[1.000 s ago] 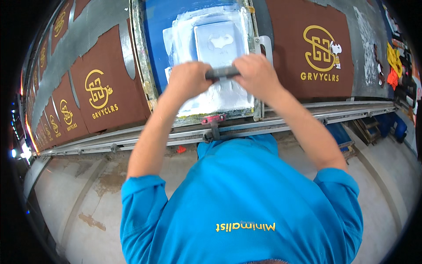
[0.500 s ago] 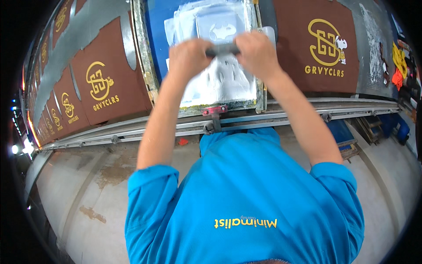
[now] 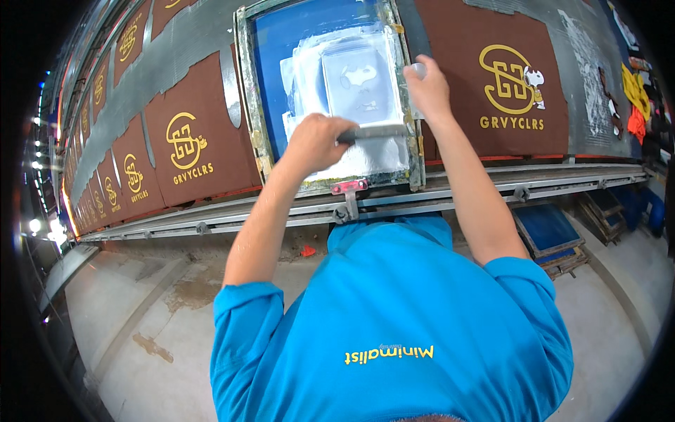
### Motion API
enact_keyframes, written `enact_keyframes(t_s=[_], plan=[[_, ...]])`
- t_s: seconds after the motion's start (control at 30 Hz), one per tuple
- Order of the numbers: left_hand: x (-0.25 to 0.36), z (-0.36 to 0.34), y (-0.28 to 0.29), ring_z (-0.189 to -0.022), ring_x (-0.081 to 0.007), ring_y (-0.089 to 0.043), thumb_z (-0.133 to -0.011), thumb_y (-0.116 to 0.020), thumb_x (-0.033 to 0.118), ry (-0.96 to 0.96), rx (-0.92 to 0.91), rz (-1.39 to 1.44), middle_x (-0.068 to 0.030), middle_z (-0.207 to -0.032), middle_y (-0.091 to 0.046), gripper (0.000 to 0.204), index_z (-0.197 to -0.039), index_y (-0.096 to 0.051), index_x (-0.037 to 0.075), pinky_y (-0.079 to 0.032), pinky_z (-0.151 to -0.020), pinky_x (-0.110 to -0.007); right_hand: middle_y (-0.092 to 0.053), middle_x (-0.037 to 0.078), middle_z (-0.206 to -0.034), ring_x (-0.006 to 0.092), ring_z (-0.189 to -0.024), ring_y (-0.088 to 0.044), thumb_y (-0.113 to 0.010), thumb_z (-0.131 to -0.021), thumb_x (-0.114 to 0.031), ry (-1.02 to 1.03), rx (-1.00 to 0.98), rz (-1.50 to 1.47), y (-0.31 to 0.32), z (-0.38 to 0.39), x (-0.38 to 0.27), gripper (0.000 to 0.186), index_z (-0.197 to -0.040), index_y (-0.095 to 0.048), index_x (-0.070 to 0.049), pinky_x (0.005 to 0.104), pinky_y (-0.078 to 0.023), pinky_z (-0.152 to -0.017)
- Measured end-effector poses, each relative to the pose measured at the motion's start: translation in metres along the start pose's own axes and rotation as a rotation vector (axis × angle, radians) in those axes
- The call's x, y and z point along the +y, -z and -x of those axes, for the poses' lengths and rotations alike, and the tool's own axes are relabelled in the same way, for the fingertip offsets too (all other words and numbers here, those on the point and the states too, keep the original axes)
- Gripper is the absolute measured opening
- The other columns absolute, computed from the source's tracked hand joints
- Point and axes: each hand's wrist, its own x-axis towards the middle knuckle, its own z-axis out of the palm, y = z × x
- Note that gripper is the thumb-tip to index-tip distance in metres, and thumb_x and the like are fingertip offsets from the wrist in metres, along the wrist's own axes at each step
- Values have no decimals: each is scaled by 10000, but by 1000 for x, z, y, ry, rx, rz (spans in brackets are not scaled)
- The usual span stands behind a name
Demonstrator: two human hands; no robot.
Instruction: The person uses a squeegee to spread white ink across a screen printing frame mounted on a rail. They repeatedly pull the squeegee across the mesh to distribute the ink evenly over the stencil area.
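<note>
My left hand (image 3: 318, 141) grips a dark squeegee (image 3: 380, 132), which lies crosswise over the lower part of a screen-printing frame (image 3: 246, 84) with a blue screen (image 3: 271, 56). White ink (image 3: 365, 151) covers much of the screen, around a pale stencil of a cartoon dog (image 3: 358, 77). My right hand (image 3: 427, 88) is at the frame's right side, closed on a pale metal handle (image 3: 417, 72), apart from the squeegee. A red clamp (image 3: 349, 187) sits at the frame's near edge.
Brown printed fabric pieces (image 3: 443, 42) lie along the long grey printing table (image 3: 598, 141) on both sides, beside a metal rail (image 3: 464, 188). Spare screens (image 3: 548, 228) stand below at right, and yellow and orange items (image 3: 633, 91) are at the far right.
Both hands were together on the squeegee. My right hand has let go and moved to the frame's side handle; the squeegee, still in my left hand, is now lower on the screen.
</note>
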Motion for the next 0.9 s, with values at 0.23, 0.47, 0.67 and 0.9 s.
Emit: enact_keyframes(t_s=[0.23, 0.47, 0.67, 0.9], plan=[[-35, -80, 58, -888, -339, -764, -846, -794, 142, 14, 155, -185, -127, -980, -799, 322, -1167, -796, 119, -594, -818, -414, -783, 198, -1056, 380, -997, -753, -678, -955, -321, -30, -10, -99, 1, 4, -4, 361, -1247, -719, -112, 463, -571, -894], [-30, -47, 11, -994, -359, -733, -797, -768, 104, -26, 372, -156, -114, -1097, -781, 384, -1178, -785, 147, -583, -855, -467, -782, 199, -1079, 392, -1008, -751, -689, -941, -342, -14, 10, -172, 8, 5, -6, 370, -1235, -731, -120, 462, -572, -907], [23, 80, -68, -1270, -288, -653, -688, -754, -37, -52, 328, -198, -84, -1355, -708, 616, -1290, -715, 86, -506, -1069, -459, -787, 179, -1075, 301, -965, -758, -702, -965, -338, 131, 27, -208, 8, -9, -9, 393, -1209, -745, -33, 412, -566, -896], [-38, 154, -8, -1263, -257, -647, -680, -787, 16, -1, 320, -9, -44, -1353, -714, 649, -1318, -727, 120, -461, -1116, -416, -755, 83, -964, 150, -846, -678, -717, -1000, -288, 13, -80, -384, -52, 43, -108, 356, -1208, -728, 1, 331, -543, -787]])
